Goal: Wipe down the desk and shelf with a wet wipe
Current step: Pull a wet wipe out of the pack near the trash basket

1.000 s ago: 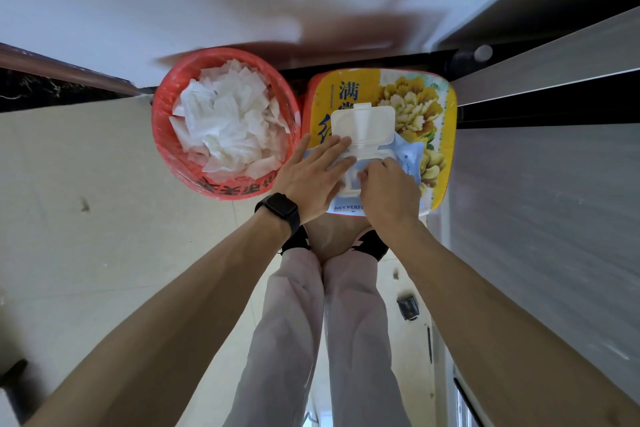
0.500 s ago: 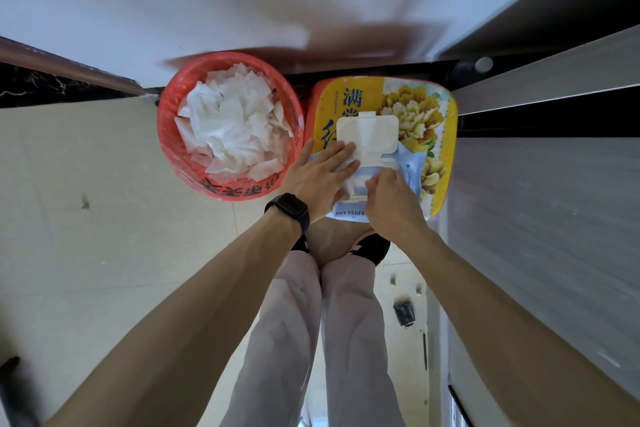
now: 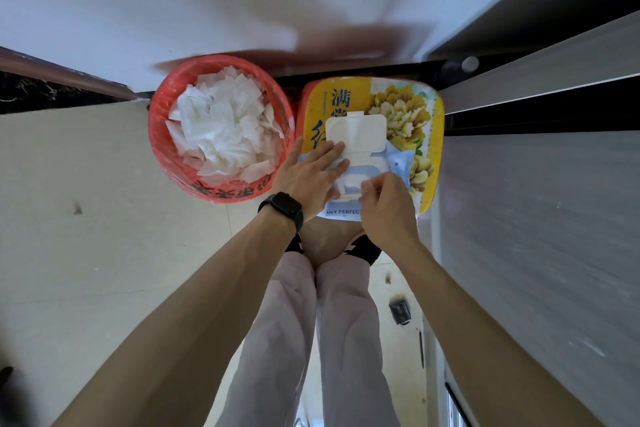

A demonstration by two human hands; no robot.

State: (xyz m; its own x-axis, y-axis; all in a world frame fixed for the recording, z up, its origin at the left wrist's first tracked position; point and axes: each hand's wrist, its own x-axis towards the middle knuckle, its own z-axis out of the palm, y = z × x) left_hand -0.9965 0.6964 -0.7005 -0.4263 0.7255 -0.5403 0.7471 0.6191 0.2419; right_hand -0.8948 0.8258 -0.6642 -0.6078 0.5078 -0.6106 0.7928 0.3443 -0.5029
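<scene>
The right hand [image 3: 386, 208] curls over the wipe pack's [image 3: 341, 212] opening, pinching the wet wipe [image 3: 348, 183] there. The left hand [image 3: 308, 180] presses flat on the pack's left side. Under the pack lies a yellow box [image 3: 431, 128]; left of the pack stands a red basket [image 3: 160, 139].

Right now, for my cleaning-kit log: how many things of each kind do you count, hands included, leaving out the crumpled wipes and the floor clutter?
Hands: 2, left hand and right hand
Red basket: 1
Wet wipe pack: 1
Wet wipe at its opening: 1
Yellow flowered base: 1
Wristwatch: 1
Total: 7
</scene>
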